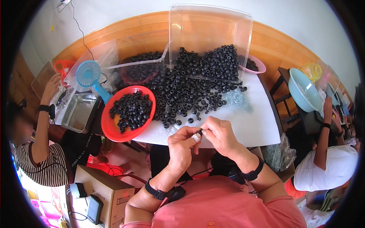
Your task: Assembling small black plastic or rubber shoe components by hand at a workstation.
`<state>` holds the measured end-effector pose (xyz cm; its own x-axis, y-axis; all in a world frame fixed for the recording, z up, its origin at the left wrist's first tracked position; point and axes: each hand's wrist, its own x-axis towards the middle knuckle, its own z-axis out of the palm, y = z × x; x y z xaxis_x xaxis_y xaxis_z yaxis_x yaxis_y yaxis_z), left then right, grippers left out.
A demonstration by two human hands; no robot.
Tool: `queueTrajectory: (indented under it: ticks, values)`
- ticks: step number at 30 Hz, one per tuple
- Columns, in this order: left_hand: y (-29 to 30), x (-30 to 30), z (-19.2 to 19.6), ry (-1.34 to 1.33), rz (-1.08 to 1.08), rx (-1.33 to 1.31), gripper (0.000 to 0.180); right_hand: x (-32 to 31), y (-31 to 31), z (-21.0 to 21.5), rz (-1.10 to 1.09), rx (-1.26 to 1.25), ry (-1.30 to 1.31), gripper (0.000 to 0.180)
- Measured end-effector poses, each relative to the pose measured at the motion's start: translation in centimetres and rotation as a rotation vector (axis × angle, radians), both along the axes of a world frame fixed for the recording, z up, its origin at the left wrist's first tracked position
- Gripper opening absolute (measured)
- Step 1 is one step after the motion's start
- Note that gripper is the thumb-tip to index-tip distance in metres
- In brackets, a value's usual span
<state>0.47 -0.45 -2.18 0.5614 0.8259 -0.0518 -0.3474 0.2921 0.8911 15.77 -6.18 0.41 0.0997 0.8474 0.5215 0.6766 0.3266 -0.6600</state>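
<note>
- A big heap of black rubber rings (pixel 182 95) spills from the tipped clear bin (pixel 211 34): most seems left.
- The red bowl (pixel 114 131) is partly filled.
- Left hand (pixel 181 146) and right hand (pixel 220 133) together pinch one small ring (pixel 199 133) at the table edge.

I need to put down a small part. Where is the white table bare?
Bare: the white table right of the right hand, below the clear plastic bin. Crowded: the black ring pile at centre and the red round bowl on the left.
</note>
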Motion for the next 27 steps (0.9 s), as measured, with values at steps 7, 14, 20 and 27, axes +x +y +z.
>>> queueTrajectory:
  ticks: [7, 14, 20, 27]
  values:
    - [-0.1, 0.0, 0.4, 0.056, -0.015, 0.034, 0.010, 0.2, -0.1, 0.1, 0.023, -0.073, 0.064, 0.012]
    - [0.1, 0.0, 0.6, 0.053, -0.033, 0.041, 0.012, 0.2, 0.0, -0.4, 0.001, 0.222, -0.262, 0.016]
    - [0.4, -0.3, 0.9, 0.037, -0.068, -0.064, 0.012, 0.0, 0.0, -0.1, 0.023, 0.229, -0.235, 0.017]
    - [0.0, -0.6, 1.6, 0.010, -0.077, -0.075, 0.013, -0.8, -1.4, 0.7, 0.017, 0.184, -0.254, 0.022]
